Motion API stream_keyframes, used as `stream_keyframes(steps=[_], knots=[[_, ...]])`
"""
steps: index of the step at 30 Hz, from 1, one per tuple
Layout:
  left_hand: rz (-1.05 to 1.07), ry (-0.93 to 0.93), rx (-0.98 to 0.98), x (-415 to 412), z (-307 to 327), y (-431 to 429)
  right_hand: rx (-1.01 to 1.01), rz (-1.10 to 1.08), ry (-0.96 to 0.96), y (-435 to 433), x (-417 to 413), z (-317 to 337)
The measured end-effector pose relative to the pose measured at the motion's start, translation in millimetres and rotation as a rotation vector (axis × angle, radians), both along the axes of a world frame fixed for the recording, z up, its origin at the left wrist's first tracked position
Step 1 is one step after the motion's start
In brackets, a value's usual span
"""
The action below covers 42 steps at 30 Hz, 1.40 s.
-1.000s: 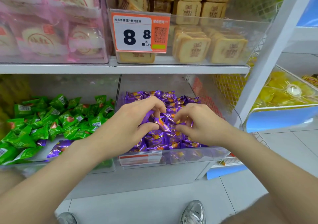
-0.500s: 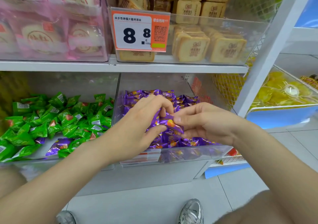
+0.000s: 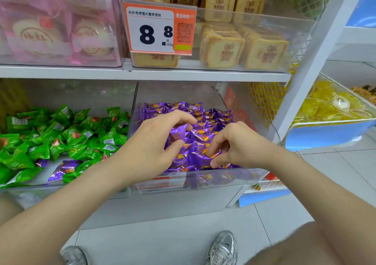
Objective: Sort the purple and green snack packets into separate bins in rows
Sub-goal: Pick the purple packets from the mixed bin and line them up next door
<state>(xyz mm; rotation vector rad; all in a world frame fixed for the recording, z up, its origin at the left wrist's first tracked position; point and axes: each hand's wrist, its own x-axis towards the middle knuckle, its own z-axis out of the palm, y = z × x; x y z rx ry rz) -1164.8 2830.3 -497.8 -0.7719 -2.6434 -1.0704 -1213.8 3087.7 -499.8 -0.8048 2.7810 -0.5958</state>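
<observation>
Step in hand: aligning purple packets [image 3: 213,116] in rows in the purple bin [image 3: 223,178]. Left hand [image 3: 154,148] grips one purple packet [image 3: 179,134] at bin centre; right hand [image 3: 238,144] pinches a second packet [image 3: 203,156] near the front wall. Next, probably: seat both in line, then retrieve the stray purple packet [image 3: 64,169] at the green bin [image 3: 24,193] front edge

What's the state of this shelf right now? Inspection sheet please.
Surface: clear bins side by side under a white shelf.
Job's things: purple packets in rows in the right bin; green packets heaped loose in the left bin.
Clutter: stray purple packets among the green.
Grippers: left hand grips one purple packet; right hand pinches another.
Cables: nothing seen.
Surroundings: price tag, biscuits above; tiled floor, shoes below.
</observation>
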Motion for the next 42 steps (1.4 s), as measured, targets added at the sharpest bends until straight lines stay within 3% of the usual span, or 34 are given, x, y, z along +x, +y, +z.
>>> stream_keyframes(steps=[10,13,14,17,18,25,27,29,31,35,42], knots=[[0.056,-0.111,0.175,2,3,5,0.117,0.052,0.073,2,0,0],[0.053,-0.142,0.242,2,6,8,0.048,-0.003,0.182,0,5,7],[0.049,-0.156,0.273,2,7,8,-0.067,-0.058,0.14,-3,9,11],[0.013,-0.178,0.342,2,9,10,-0.571,-0.222,-0.324,-19,23,21],[-0.004,-0.178,0.361,2,10,11,-0.636,-0.23,-0.422,-21,26,23],[-0.072,-0.069,0.22,2,6,14,-0.716,-0.274,-0.712,-2,15,18],[-0.09,-0.073,0.194,1,5,16,-0.651,-0.261,-0.603,7,10,17],[-0.051,-0.085,0.142,-2,3,18,-0.447,-0.194,-0.34,14,7,15],[0.032,-0.089,0.078,-6,-1,17,-0.319,-0.132,-0.217,15,7,13],[0.094,-0.119,-0.102,-11,-9,16,-0.203,-0.034,-0.12,13,8,9],[-0.026,-0.174,-0.282,-12,-9,19,-0.14,0.03,-0.096,15,6,12]])
